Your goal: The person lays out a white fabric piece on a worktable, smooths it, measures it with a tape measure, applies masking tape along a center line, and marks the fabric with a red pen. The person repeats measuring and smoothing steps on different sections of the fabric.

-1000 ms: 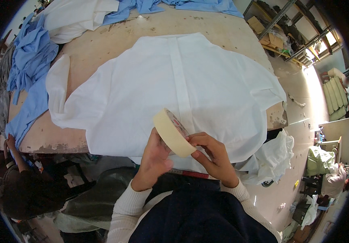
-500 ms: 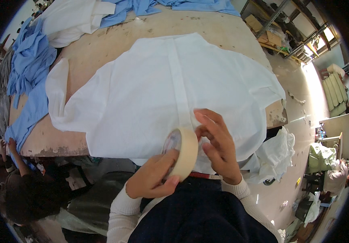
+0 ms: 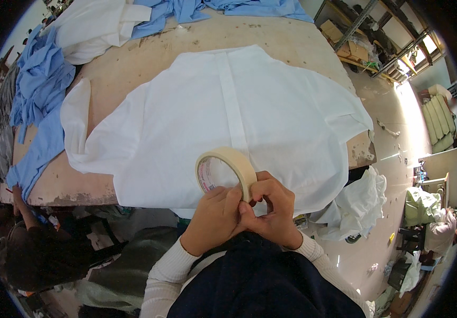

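Observation:
A roll of cream masking tape [image 3: 243, 167] is held tilted in both hands over a white shirt [image 3: 186, 108], which lies spread out with a long strip down its middle. My left hand [image 3: 212, 217] grips the lower part of the roll with curled fingers. Beside it my right hand [image 3: 273, 209] is closed at the roll's lower right, thumb and fingertips pressed on the band. Whether a loose end of tape is between the fingertips is hidden.
Blue garments [image 3: 43, 74] and white cloth [image 3: 93, 29] lie along the worktable's [image 3: 80, 193] left and back. A co-worker's hand [image 3: 20, 204] is at the left edge. Bunched white fabric [image 3: 353, 204] hangs at the right, with metal shelving [image 3: 369, 42] and a seated person [image 3: 440, 233] beyond.
The roll has risen and turned, now showing its hollow middle. My left hand has shifted right and up; my right hand has come down from spread fingers to close on the roll.

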A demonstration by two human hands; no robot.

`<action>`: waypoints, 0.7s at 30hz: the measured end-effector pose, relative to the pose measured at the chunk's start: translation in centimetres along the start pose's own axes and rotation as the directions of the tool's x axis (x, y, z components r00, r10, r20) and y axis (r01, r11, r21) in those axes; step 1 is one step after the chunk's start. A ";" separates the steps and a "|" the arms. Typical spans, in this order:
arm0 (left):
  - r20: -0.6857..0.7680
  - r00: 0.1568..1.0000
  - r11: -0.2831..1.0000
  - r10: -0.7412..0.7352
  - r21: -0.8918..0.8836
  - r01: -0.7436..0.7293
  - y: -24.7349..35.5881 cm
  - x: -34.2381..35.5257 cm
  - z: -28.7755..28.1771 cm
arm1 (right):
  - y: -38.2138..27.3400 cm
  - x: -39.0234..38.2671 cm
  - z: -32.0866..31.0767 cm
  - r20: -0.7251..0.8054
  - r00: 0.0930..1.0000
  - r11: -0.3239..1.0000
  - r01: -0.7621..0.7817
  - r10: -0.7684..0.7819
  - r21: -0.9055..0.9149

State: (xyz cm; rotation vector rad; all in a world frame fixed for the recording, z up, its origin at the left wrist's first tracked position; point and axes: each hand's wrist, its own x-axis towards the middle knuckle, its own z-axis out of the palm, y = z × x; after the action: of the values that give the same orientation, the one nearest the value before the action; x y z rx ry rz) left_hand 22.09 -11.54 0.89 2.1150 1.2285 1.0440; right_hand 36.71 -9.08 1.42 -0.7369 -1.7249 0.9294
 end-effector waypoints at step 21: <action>-0.042 0.999 0.999 -0.009 0.046 0.011 0.1 -0.2 0.0 | 0.2 -0.4 0.0 0.057 0.995 0.996 -0.081 0.082 -0.034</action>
State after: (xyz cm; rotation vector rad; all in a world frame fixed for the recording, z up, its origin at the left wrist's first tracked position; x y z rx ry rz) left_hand 22.10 -11.73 0.90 2.1297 1.2935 1.0705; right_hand 36.79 -9.29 1.09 -0.8136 -1.7748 0.9895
